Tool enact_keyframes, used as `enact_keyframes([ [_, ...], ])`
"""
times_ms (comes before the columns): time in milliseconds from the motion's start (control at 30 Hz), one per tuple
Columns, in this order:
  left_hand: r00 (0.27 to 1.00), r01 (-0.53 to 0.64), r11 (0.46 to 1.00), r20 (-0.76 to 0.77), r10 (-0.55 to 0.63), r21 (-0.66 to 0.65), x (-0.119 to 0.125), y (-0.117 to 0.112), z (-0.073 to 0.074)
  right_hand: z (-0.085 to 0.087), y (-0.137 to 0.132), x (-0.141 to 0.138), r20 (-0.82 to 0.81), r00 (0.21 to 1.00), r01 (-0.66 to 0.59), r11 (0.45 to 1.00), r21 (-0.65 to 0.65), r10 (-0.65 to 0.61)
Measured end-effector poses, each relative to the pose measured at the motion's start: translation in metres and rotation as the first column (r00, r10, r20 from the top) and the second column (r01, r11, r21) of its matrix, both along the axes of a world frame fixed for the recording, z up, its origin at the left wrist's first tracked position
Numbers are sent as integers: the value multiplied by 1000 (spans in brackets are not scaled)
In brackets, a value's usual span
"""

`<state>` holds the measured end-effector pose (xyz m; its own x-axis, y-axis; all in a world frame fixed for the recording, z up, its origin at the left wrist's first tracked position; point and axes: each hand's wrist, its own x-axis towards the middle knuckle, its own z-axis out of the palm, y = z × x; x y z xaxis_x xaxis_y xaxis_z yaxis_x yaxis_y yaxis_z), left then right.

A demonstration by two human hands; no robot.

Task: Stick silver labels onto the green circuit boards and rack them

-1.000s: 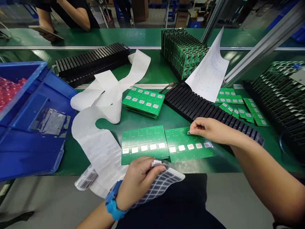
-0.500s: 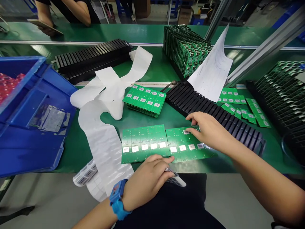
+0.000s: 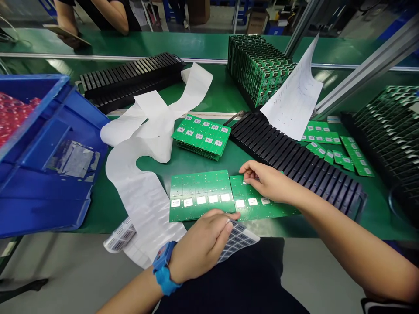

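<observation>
Near the table edge my left hand (image 3: 204,244) is closed on a strip of printed labels (image 3: 242,240), its fingertips by the lower edge of the right circuit board (image 3: 258,212). Over that board's upper part, my right hand (image 3: 266,181) pinches a small white label (image 3: 245,182) at the board's surface. My right hand covers the board's upper right part. Beside it lies a left circuit board (image 3: 199,184) with a row of white labels along its lower half. A stack of labelled circuit boards (image 3: 201,136) sits behind them.
Loose backing paper (image 3: 140,192) and a label roll (image 3: 119,235) lie left, by a blue bin (image 3: 81,126). Black slotted racks (image 3: 294,163) stand behind, one filled with upright boards (image 3: 258,65). A paper sheet (image 3: 293,104) leans right. Another person's arm (image 3: 114,17) is across the table.
My right hand has moved left along the right board, with a small label now at its fingertips. More of the label strip shows under my left hand, its printed face turned up.
</observation>
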<state>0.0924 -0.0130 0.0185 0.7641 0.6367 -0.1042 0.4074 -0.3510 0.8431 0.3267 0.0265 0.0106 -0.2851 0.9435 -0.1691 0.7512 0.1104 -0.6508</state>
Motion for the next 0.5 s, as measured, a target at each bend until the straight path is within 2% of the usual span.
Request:
enact_keyframes([
  [67, 1000, -8, 1000, 11, 9, -9, 0, 1, 0, -2, -8, -4, 77, 997, -19, 990, 143, 8],
  [133, 999, -42, 999, 27, 42, -25, 1, 1, 1, -1, -20, -10, 120, 991, 15, 952, 305, -54],
  [200, 994, -100, 994, 44, 102, -40, 1, 2, 2, 4, -33, -18, 56, 990, 94, 909, 407, -128],
  [233, 990, -131, 991, 47, 133, -42, 2, 2, 3, 7, -40, -23, -13, 991, 125, 911, 393, -131],
  [267, 986, -157, 987, 43, 159, -36, 2, 2, 3, 11, -45, -29, -97, 989, 134, 936, 326, -107],
  [333, 982, -186, 982, 28, 186, -7, 2, 2, 2, 18, -53, -39, -274, 959, 99, 990, 104, -68],
  [367, 981, -194, 981, 19, 194, 13, 1, 2, 2, 21, -55, -43, -342, 936, 80, 997, -10, -79],
  [433, 976, -217, 975, 4, 217, 42, 0, 2, -1, 24, -54, -48, -432, 889, 77, 981, -179, -148],
  [500, 969, -248, 968, 3, 248, 39, -2, 1, -3, 26, -47, -47, -487, 845, 92, 956, -277, -223],
])
